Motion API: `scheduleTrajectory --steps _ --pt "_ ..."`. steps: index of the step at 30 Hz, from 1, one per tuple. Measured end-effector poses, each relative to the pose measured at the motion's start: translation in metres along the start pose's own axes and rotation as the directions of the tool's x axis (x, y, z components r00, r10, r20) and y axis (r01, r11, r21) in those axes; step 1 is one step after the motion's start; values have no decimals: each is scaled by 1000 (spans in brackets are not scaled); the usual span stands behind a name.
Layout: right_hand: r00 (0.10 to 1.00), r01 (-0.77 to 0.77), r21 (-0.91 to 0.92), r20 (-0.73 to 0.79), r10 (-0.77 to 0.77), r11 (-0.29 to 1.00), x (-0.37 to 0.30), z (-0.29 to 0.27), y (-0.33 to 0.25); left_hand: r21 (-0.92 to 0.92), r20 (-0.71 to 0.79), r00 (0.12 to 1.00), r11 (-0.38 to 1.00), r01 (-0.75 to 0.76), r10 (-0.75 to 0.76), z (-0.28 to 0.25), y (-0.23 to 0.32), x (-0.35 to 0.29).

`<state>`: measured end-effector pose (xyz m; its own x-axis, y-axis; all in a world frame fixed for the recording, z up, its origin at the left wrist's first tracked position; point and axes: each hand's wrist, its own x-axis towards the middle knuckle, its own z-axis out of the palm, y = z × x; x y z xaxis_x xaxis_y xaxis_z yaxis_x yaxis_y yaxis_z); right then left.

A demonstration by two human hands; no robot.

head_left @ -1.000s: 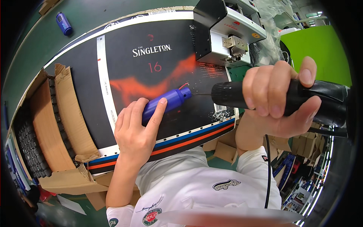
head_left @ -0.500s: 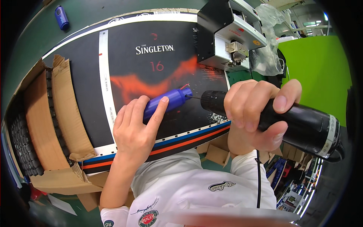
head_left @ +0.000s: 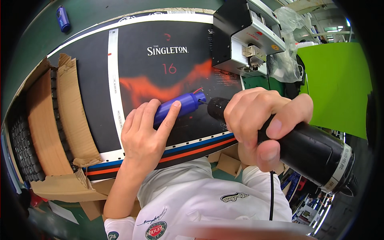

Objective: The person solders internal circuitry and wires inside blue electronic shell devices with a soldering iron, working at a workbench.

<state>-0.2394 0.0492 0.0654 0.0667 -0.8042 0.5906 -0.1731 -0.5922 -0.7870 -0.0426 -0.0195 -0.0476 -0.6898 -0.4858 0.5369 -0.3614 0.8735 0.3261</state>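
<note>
My left hand (head_left: 142,132) is wrapped over a blue-purple cylindrical housing (head_left: 186,105) and steadies it against the printed black sheet. A thin red wire (head_left: 197,91) sticks out near the narrower right end of this housing. My right hand (head_left: 264,120) grips a black electric screwdriver (head_left: 316,156), thumb and fingers around its body. The tool slants, its back end low on the right and its nose pointing left. Its thin bit (head_left: 203,102) meets the side of the housing's narrow end. Any screw there is too small to make out.
An open cardboard box (head_left: 89,132) of black ribbed parts stands at the left. At the back right is a black-and-white bench machine (head_left: 236,48), with clear plastic bags (head_left: 286,66) beside it. A similar blue cylinder (head_left: 63,19) lies far left. A bright green surface (head_left: 334,88) is at right.
The screwdriver's back end has dropped lower and its nose has come closer to the housing, so less of the bit shows. My left hand and the housing have stayed almost in place.
</note>
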Motion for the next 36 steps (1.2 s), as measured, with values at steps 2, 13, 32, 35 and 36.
scheduleTrajectory --steps 2,13,32,35,36 --pt "999 -41 20 -1 41 999 1 -3 -2 -5 -6 1000 1000 -11 11 1 0 2" --pt "922 232 398 -382 -70 887 -26 -13 4 136 23 999 990 37 -40 -12 2 4" --pt "664 -424 752 -120 738 504 -74 85 21 -685 50 910 649 331 -411 -142 -12 -37" --pt "677 -343 760 -207 706 552 -77 76 25 127 -440 802 856 501 -404 -183 -71 -93" --pt "695 -351 784 -149 703 513 -79 68 27 159 -549 670 724 671 -500 -191 -80 -108"
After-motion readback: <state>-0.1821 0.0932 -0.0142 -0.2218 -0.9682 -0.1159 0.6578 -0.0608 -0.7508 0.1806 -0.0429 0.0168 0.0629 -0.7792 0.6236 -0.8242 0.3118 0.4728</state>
